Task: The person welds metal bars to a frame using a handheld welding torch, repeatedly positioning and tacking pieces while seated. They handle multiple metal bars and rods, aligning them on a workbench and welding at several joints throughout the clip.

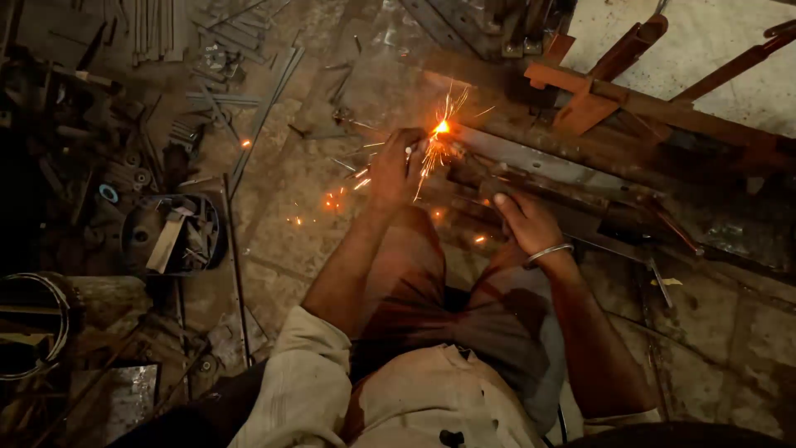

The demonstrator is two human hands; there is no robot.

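Note:
I look down at my knees and both arms. My left hand is closed around a thin welding rod whose tip burns bright orange at a spark point on a long flat steel bar. Sparks fly down and left from that point. My right hand, with a metal bangle on the wrist, presses on the rusty metal frame just right of the sparks, fingers curled over a bar.
Orange-painted angle pieces lie at the upper right of the frame. Loose steel strips and rods are scattered over the stone floor at upper left. A dark box of scrap parts sits at left, a coil of wire beyond it.

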